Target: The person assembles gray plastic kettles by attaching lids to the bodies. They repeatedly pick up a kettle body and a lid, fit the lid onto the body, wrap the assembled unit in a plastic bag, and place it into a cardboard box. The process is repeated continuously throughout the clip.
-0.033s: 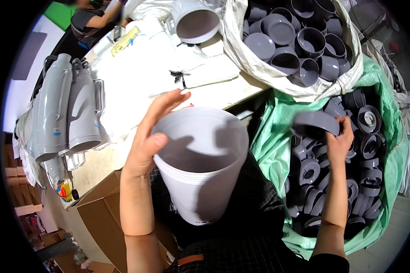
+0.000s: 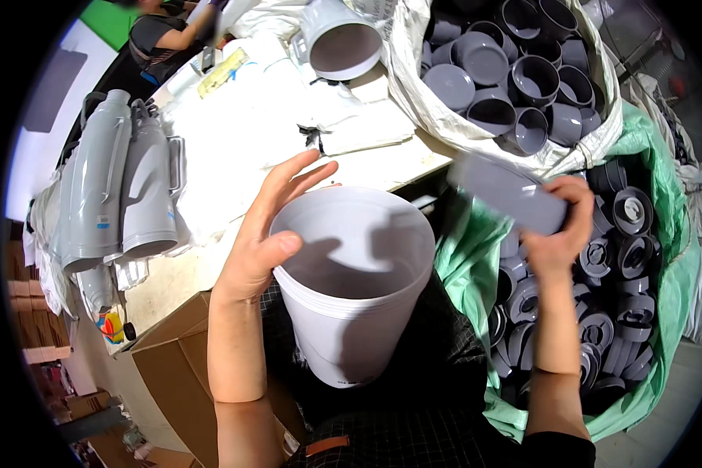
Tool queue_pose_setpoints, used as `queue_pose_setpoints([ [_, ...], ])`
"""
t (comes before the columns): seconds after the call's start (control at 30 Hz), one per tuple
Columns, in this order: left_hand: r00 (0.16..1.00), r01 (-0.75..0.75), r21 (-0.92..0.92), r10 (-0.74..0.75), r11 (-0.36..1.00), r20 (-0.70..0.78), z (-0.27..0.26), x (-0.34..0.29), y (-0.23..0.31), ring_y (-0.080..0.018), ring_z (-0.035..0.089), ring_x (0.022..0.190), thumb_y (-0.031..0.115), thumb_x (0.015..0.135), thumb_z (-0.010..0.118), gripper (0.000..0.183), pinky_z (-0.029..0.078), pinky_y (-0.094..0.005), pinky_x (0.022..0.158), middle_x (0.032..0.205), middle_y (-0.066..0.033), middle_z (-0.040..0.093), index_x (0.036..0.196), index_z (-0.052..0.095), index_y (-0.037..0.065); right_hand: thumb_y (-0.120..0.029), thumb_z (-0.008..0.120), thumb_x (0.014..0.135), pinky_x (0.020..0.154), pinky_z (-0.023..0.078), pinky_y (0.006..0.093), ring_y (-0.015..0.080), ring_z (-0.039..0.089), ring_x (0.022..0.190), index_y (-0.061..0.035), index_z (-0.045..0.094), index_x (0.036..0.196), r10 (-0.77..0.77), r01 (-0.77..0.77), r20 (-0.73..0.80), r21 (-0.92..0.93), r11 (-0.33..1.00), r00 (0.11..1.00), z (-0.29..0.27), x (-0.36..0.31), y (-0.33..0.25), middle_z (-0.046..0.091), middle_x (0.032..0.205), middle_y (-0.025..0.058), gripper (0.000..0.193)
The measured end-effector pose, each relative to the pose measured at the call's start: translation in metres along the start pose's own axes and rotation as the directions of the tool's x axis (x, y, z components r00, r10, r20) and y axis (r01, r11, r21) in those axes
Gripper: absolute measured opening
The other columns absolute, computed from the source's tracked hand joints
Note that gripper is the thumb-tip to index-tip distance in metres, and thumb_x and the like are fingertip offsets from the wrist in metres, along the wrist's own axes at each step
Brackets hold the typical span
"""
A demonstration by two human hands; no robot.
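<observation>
A light grey, tapered plastic cylinder [image 2: 354, 304] stands between my thighs, its wide open mouth tilted up toward me. My left hand [image 2: 277, 222] is at its left rim with thumb and fingers spread; whether the palm presses on it I cannot tell. To the right, my right hand [image 2: 561, 222] grips a dark grey round plastic part [image 2: 511, 195], smeared by motion, above the edge of a green sack [image 2: 464, 257]. That sack is full of dark grey ring-shaped lids and caps [image 2: 597, 331].
A white sack [image 2: 413, 86] of grey cups [image 2: 534, 78] stands at the far right. On the table [image 2: 160, 296] lie grey thermos jugs [image 2: 101, 183], another grey jug body [image 2: 343, 43] and white plastic bags [image 2: 226, 132]. An open cardboard box [image 2: 175, 359] is at lower left. Another person [image 2: 164, 35] works at far left.
My right hand has lifted the grey round part up and leftward from over the green sack, and the part has turned. My left hand and the cylinder stay nearly in place.
</observation>
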State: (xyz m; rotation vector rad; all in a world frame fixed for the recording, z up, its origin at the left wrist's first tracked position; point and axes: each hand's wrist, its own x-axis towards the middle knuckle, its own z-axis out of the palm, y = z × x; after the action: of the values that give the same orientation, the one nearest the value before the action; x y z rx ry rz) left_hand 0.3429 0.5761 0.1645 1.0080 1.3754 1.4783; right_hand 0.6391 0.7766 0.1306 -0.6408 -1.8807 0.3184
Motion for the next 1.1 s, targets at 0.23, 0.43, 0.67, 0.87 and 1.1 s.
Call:
queue_pose_setpoints([
  [0.23, 0.985, -0.065, -0.014, 0.061, 0.998, -0.162, -0.014, -0.026, 0.014, -0.0259, 0.05, 0.129, 0.076, 0.053, 0.087, 0.127, 0.039, -0.0392, 0.11, 0.133, -0.0124, 0.051, 0.145, 0.034, 0.005, -0.062, 0.089, 0.059, 0.114, 0.034, 0.0435, 0.0324, 0.044, 0.136, -0.002, 0.039, 0.146, 0.272, -0.534, 0.471, 0.805, 0.256, 0.839, 0.109, -0.018, -0.125, 0.044, 0.148, 0.0194, 0.117],
  [0.43, 0.943, -0.117, -0.069, 0.089, 0.991, -0.321, 0.004, -0.046, 0.0, -0.0285, 0.05, 0.131, 0.08, 0.058, 0.081, 0.115, 0.04, -0.0439, 0.113, 0.136, -0.0163, 0.051, 0.136, 0.039, 0.007, -0.066, 0.089, 0.06, 0.113, 0.036, 0.0428, 0.0309, 0.045, 0.136, 0.0018, 0.025, 0.149, 0.419, -0.751, 0.689, 0.66, -0.024, 0.592, 0.098, -0.02, -0.154, 0.045, 0.144, 0.0178, 0.129],
  [0.67, 0.78, -0.502, 0.71, 0.613, 0.493, 0.126, -0.02, -0.043, 0.02, -0.0334, 0.055, 0.106, 0.045, 0.055, 0.095, 0.089, 0.038, -0.0534, 0.104, 0.107, -0.0117, 0.057, 0.122, 0.052, 0.004, -0.069, 0.088, 0.059, 0.113, 0.034, 0.0573, 0.0339, 0.057, 0.112, -0.0025, 0.047, 0.12, -0.241, 0.072, 0.27, 0.516, 0.854, 0.932, 0.111, -0.022, -0.113, 0.058, 0.116, 0.0181, 0.1],
  [0.87, 0.713, -0.562, 0.651, 0.698, 0.511, 0.066, -0.016, -0.031, -0.007, -0.0306, 0.055, 0.093, 0.036, 0.056, 0.095, 0.076, 0.045, -0.045, 0.087, 0.108, -0.0154, 0.056, 0.11, 0.056, 0.002, -0.057, 0.09, 0.066, 0.11, 0.035, 0.0549, 0.0326, 0.058, 0.106, -0.0024, 0.056, 0.115, -0.065, -0.05, 0.161, 0.623, 0.781, 0.985, 0.133, -0.044, -0.1, 0.062, 0.11, 0.0133, 0.081],
  [1.1, 0.794, -0.407, 0.613, 0.594, 0.677, -0.13, 0.006, -0.007, -0.026, -0.0301, 0.058, 0.092, 0.016, 0.09, 0.068, 0.012, 0.047, -0.0389, 0.081, 0.097, -0.0162, 0.06, 0.092, 0.067, 0.004, -0.033, 0.089, 0.067, 0.115, 0.028, 0.0572, 0.0301, 0.055, 0.104, -0.0065, 0.062, 0.113, 0.01, -0.109, 0.331, 0.285, 0.952, 0.944, 0.115, -0.025, -0.135, 0.056, 0.104, 0.0097, 0.06],
])
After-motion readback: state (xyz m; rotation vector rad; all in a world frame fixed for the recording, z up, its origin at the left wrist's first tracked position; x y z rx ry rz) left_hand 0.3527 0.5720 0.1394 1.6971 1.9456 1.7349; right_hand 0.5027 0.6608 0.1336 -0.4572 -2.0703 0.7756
